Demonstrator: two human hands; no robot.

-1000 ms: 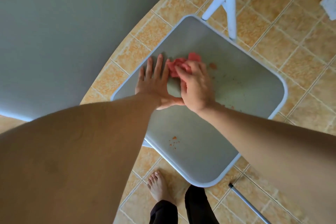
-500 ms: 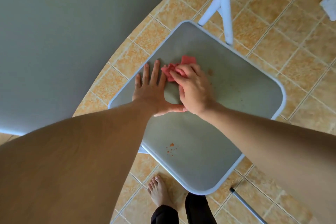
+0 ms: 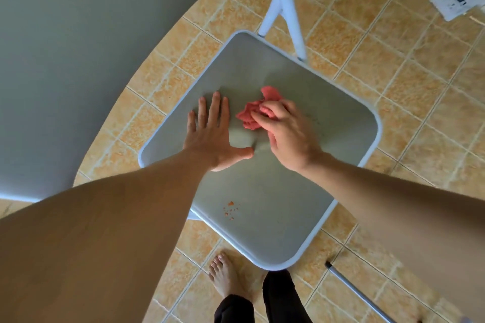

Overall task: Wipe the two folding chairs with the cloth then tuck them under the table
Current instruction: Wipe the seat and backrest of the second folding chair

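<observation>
table: grey top, well out to the left of the left hand; chair not yet tucked under.
chair seat: beneath both hands.
left hand: flat, fingers straight, pressing the seat.
right hand: just right of the left hand, fingers curled round the cloth.
cloth: bunched on the seat under the right fingertips.
orange specks: nearer the body than both hands, unwiped.
step: wiping this seat, likely midway.
next: draw the cloth back over the specks.

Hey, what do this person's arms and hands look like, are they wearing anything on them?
The left hand and right hand are bare: no gloves, and no ring, watch or bracelet shows. No sleeve comes into view above either wrist.
</observation>
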